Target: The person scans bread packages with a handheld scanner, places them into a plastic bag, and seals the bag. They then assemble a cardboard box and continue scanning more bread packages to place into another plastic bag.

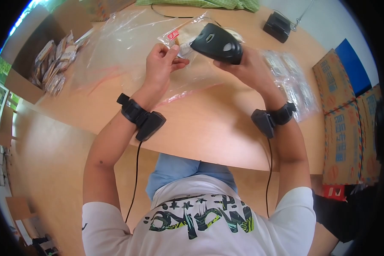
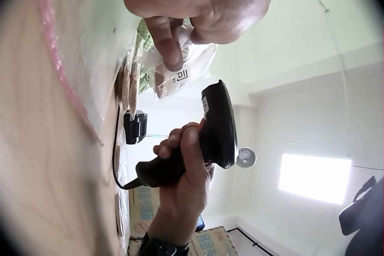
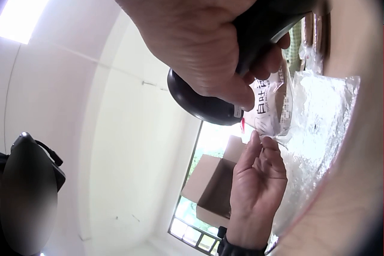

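The step in hand looks to be scanning a wrapped packet (image 3: 273,103), judging by how the two hands work together. The person's left hand (image 1: 160,69) pinches the packet's near edge between thumb and forefinger, those tips closed on the film with no visible gap; the other fingers are loosely bent. The right hand (image 1: 248,70) has its fingers wrapped round the handle of a black scanner (image 1: 219,45), though whether one presses a trigger cannot be told. The packet lies just beyond the left fingertips, raised off the table (image 1: 192,123) above a large clear plastic bag (image 1: 115,51), and beside the scanner's head, apart from the right fingers that curl round the handle. The next move probably calls for holding the film flat and still while the scanner's window is lined up with the printed code, whose place on the packet cannot be made out; a crease could spoil the reading.
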A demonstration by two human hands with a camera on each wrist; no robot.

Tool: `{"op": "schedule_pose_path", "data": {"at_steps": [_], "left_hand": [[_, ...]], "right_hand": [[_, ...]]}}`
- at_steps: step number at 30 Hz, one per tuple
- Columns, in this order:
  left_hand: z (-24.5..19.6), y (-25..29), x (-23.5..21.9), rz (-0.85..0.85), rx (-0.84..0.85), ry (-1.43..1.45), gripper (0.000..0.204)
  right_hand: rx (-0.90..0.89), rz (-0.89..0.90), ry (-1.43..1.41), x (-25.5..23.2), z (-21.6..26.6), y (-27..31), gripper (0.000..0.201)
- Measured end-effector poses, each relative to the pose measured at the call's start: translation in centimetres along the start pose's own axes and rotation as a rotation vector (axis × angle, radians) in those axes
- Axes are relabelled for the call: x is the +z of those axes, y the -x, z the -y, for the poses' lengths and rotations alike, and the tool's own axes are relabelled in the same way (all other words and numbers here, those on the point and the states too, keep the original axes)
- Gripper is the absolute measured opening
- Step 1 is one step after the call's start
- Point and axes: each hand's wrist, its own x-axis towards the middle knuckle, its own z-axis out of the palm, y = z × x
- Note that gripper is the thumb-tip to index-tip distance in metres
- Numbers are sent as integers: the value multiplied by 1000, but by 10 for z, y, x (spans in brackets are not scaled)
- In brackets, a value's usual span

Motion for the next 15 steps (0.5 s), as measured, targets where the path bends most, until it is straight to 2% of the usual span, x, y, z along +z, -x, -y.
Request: {"op": "schedule_pose_path", "data": {"at_steps": [4,7,10,11,13,15], "left_hand": [[2,-1,0,-36,-20,-3,18],[5,-7,-17,-61,-34,86,14],[0,-12,-26,-142,-142,199,12],[2,-15,-25,-138,-150,205,12],[2,-17,-31,-151,-176,207,11],[2,-16,-34,-134,-182,204,11]], "right_hand": [[-42,-65,-62,6,-27,-7,43],[-21,-205,-26,-11,-33,-11,53],[-94,-432,-41,-30,-83,-37,62],[-15,-384,-78,-45,-92,-39,60],[101,-450,137,-67,-91,-52,63],[198,-395,-79,-78,-124,-77,65]]}}
